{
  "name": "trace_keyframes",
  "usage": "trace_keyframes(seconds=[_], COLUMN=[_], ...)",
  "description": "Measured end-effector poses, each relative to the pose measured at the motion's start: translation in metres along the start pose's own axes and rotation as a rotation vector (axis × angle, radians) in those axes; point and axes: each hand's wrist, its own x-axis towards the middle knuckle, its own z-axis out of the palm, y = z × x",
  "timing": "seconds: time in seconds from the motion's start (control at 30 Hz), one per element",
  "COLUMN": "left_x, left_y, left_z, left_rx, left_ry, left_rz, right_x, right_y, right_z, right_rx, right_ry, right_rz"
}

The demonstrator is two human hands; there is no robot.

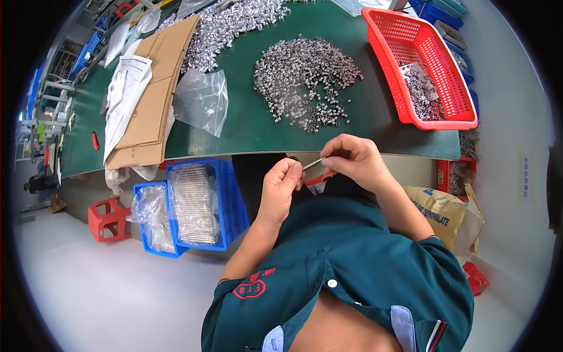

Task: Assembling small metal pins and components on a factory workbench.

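Note:
A thin metal rod (313,164) spans the gap between my two hands, just off the near edge of the green table (246,141). Its left end is wrapped in the closed fingers of my left hand (280,189). With thumb and fingertips, my right hand (355,161) pinches the other end; whether a small part sits there is hidden by the fingers. Beyond my hands lies a heap of small silvery metal rings (302,73), its nearer part spread out loosely.
At the right a red perforated basket (384,76) holds more small metal parts. Another silvery pile (234,29) lies further back. Flat cardboard (155,88) and a clear plastic bag (202,102) are on the left. Blue crates (226,205) with wrapped rods and a red stool (109,220) stand below.

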Motion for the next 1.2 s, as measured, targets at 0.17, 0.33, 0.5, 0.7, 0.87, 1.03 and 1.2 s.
trace_keyframes(seconds=[0.17, 0.33, 0.5, 0.7, 0.87, 1.03, 1.2], left_x=[-0.002, -0.003, -0.003, -0.004, -0.005, -0.005, -0.005], left_y=[0.001, 0.001, -0.001, 0.0, 0.0, -0.001, -0.002], left_z=[-0.002, -0.001, -0.001, -0.009, -0.011, -0.013, -0.014], left_rx=[0.048, 0.102, 0.007, -0.064, -0.089, -0.093, -0.097], left_ry=[-0.014, -0.051, -0.067, 0.028, 0.054, 0.058, 0.052], left_rz=[0.022, 0.062, 0.004, 0.024, 0.008, 0.01, 0.013], right_x=[-0.001, -0.003, -0.006, 0.012, 0.027, 0.033, 0.031], right_y=[-0.004, -0.007, -0.004, 0.004, 0.005, 0.011, 0.01], right_z=[0.002, 0.006, 0.009, -0.002, 0.002, 0.005, 0.004], right_rx=[-0.081, -0.447, -0.274, -0.765, -0.88, -0.98, -1.003], right_ry=[-0.022, 0.009, -0.013, 0.239, 0.264, 0.29, 0.26], right_rz=[-0.041, -0.339, -0.141, -0.472, -0.562, -0.549, -0.494])
